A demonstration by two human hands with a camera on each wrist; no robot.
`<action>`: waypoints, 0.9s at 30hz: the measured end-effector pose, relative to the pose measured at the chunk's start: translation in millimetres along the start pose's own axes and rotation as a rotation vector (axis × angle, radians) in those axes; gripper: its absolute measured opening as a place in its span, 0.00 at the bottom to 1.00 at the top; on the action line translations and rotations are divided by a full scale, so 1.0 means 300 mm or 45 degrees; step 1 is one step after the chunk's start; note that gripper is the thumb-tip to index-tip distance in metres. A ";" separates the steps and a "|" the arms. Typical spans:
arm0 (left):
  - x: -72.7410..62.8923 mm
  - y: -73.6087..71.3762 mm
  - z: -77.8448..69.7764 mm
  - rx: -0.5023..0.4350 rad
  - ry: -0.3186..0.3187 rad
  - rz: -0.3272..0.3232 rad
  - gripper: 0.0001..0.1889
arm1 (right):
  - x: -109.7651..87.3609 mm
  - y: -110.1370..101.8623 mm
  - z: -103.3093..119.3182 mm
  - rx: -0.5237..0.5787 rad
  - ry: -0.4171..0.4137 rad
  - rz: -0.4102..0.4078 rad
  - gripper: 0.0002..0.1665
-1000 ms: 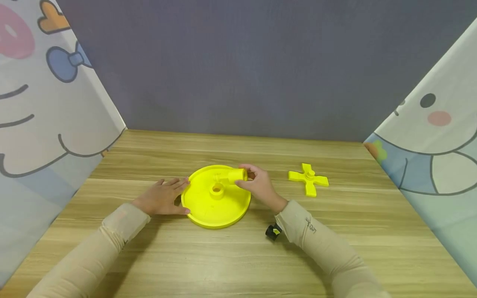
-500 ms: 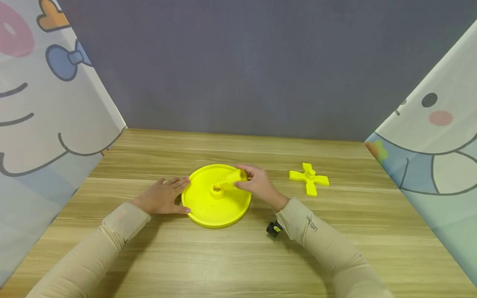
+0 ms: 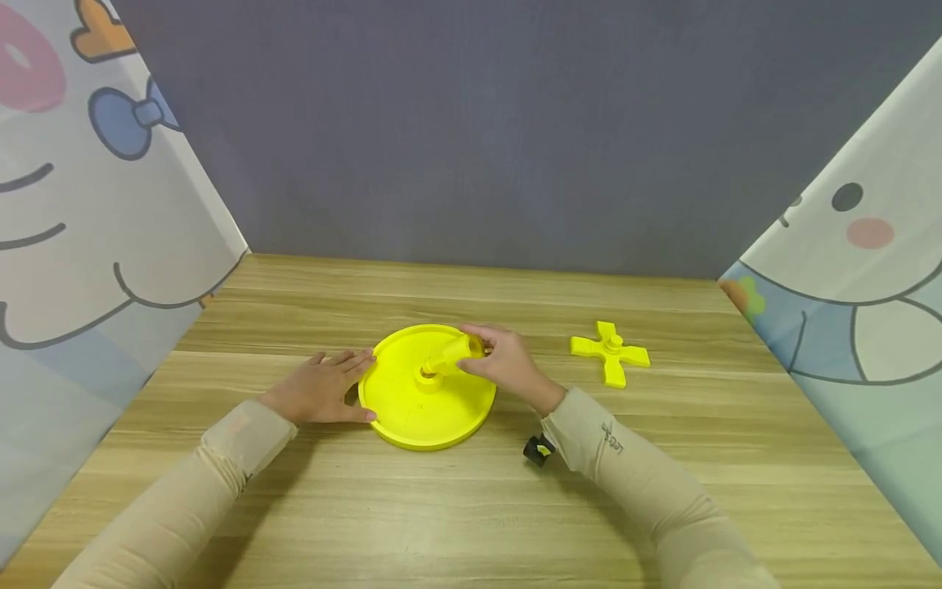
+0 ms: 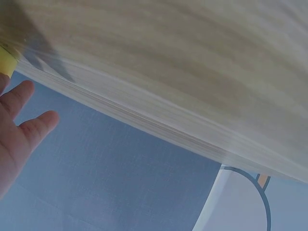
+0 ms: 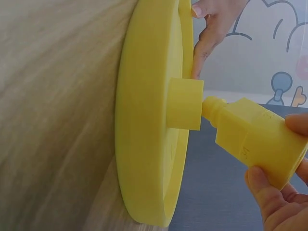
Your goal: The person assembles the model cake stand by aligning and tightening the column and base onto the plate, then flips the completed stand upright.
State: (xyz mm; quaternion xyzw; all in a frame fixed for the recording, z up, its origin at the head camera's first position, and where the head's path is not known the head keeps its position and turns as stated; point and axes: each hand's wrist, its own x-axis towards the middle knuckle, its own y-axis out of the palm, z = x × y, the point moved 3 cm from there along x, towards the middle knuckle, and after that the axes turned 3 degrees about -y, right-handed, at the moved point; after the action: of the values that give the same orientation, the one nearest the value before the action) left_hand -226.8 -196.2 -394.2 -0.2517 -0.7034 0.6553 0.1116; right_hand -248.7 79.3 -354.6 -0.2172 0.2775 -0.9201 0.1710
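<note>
A round yellow tray-like disc (image 3: 412,417) with a raised rim lies on the table, a short hollow socket (image 5: 185,104) standing at its centre. My right hand (image 3: 513,366) pinches the wide end of a yellow stepped tube (image 3: 456,352) between thumb and fingers. The tube is tilted, its narrow threaded-looking tip right at the mouth of the socket, as the right wrist view shows. At the disc's left edge, my left hand (image 3: 321,391) rests with spread fingers against the rim. In the left wrist view only part of that hand (image 4: 19,130) and a bit of yellow show.
To the right of the disc lies a yellow cross-shaped piece (image 3: 610,354) with a small peg at its middle. A black wrist camera (image 3: 539,450) hangs below the right cuff. A grey panel (image 3: 471,131) stands behind the wooden table (image 3: 397,523), with cartoon-printed sheets on both sides.
The right hand has moved slightly left and tipped the tube from nearly level to slanting, bringing its narrow end down to the central socket. The left hand and disc have stayed put.
</note>
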 end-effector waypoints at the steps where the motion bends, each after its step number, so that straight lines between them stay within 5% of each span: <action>1: 0.000 0.000 0.000 0.001 -0.001 0.000 0.52 | 0.001 0.002 0.001 -0.007 -0.010 0.005 0.31; 27: -0.002 -0.009 0.000 0.003 0.000 0.011 0.53 | 0.036 0.023 0.047 -0.125 -0.029 0.136 0.30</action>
State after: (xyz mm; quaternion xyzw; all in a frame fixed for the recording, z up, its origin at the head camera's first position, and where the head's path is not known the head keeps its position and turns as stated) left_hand -226.8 -196.6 -391.4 -0.2546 -0.7017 0.6564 0.1092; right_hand -249.5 63.2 -344.8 -0.2207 0.3315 -0.8924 0.2122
